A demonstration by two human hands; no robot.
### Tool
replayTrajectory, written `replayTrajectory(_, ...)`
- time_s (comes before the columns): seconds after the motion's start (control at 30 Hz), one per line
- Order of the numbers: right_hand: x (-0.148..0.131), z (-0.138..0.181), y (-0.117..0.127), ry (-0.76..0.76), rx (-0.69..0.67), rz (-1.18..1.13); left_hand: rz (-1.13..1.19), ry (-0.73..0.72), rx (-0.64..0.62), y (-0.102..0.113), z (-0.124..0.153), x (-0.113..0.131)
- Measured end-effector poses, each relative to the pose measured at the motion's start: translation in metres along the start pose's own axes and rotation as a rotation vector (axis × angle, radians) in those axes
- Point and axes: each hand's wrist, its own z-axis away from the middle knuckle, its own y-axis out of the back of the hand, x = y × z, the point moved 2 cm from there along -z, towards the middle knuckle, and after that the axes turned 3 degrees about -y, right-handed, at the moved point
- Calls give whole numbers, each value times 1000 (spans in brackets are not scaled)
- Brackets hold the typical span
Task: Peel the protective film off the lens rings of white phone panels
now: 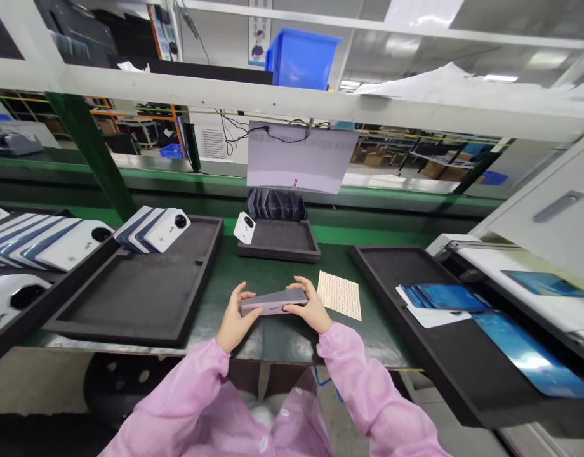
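Both hands grip one phone (274,303) by its two ends, holding it tilted above the green bench in front of my body. A dark grey face and a pale face with a small dark mark show on it. My left hand (238,317) closes on its left end, thumb along the near edge. On the other end, my right hand (310,306) pinches with thumb below and fingers above. Just right of my right hand lies a cream sheet of small dots (339,296). Behind the hands, a white phone with a round camera (245,228) leans on a black tray (278,253).
At left, a black foam tray (144,298) carries several white phones (153,228), with more phones (63,244) further left. A long black tray (444,355) at right holds blue-screened phones (435,296). A white printed sheet (299,155) hangs behind; a blue bin (302,60) sits overhead.
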Motion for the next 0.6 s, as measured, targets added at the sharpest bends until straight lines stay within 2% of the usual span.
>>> replayTrajectory(0.2,7,-6,3,-45,-46,34,-76,34,-51,9,-8,1)
replayTrajectory(0.5,6,9,0,-10,-65,108,-254,25,-78,16,11,26)
replayTrajectory(0.6,-5,12,-4,25,-103,124,-304,-8,-114,30,16,45)
